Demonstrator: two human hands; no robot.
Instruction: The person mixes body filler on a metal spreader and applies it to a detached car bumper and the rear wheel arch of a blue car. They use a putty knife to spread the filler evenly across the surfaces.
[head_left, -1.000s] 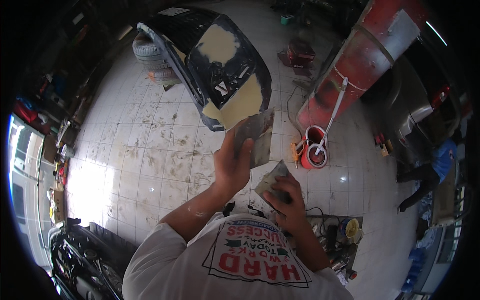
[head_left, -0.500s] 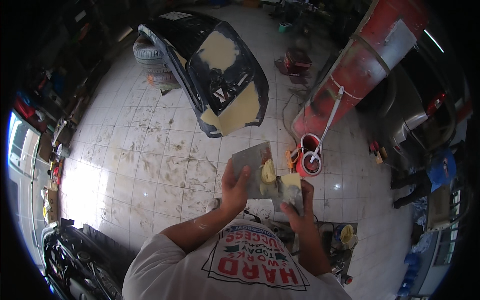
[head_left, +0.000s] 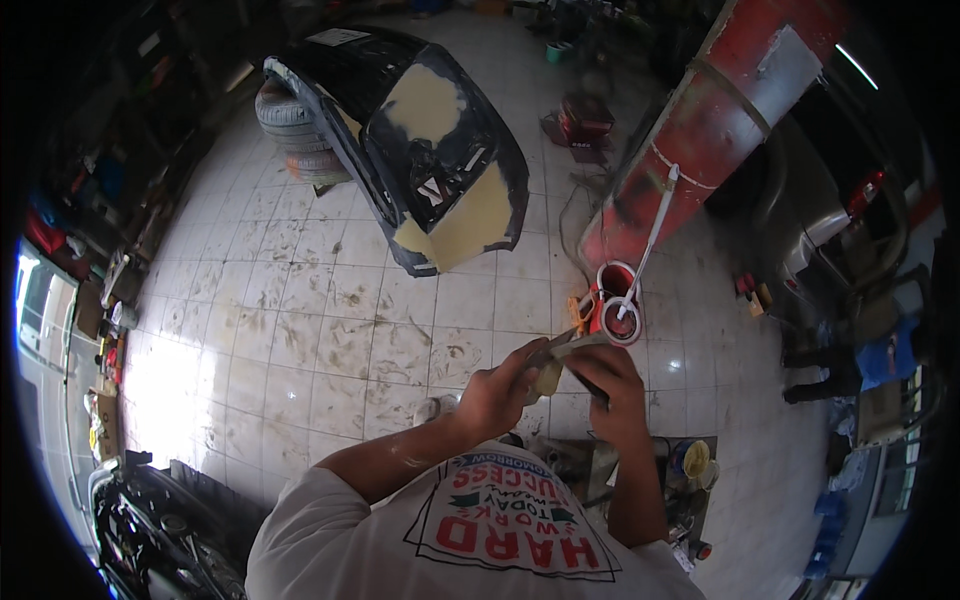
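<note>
- i'm viewing a black panel (head_left: 400,150) with tan patches, resting well ahead.
- my left hand (head_left: 500,395) is gripping a flat plate (head_left: 548,354), nearly edge-on.
- my right hand (head_left: 617,393) is clasping a spreader (head_left: 582,344) at its edge; i can't tell if they're touching.
- pale paste (head_left: 549,378) is showing between both hands.

The left hand (head_left: 497,400) and right hand (head_left: 618,392) are near; the car panel (head_left: 405,150) is far, right of the stacked tires (head_left: 284,120), left of the bucket (head_left: 609,300) and pillar (head_left: 698,135).
</note>
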